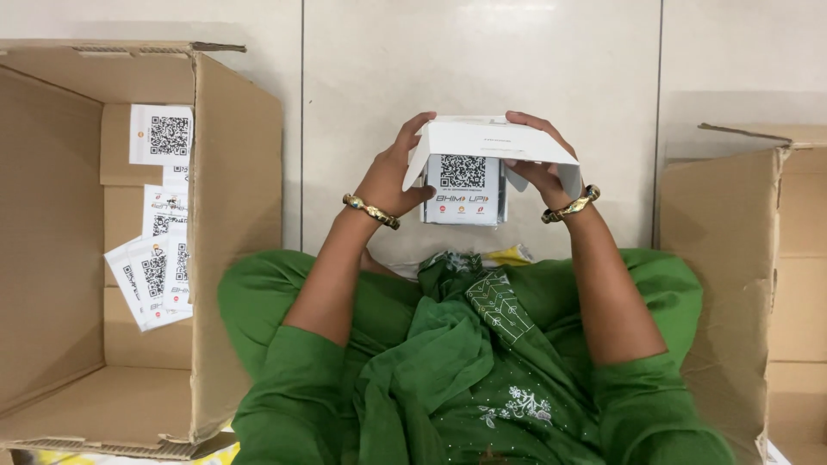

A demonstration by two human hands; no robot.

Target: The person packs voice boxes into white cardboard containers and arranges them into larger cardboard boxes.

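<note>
Two hands up in the head view, both on one small white cardboard box (465, 185) with a black square code label on its front; left hand (396, 176) clamps the box's left side, thumb across the front edge; right hand (534, 164) curls over the open white lid flap (491, 140) and the right side; box held between the palms, above the green-clothed lap (482, 344); gold bangles on both wrists. Looks light, thin-walled, crushable; flap floppy, so grip the side walls, not the lid. Left of the left hand: open brown corrugated carton (233, 258) with white code cards (159, 258) inside. Right of the right hand: second brown carton (732, 284), cut off by the frame. Box contents hidden; fingertips behind it unseen.
</note>
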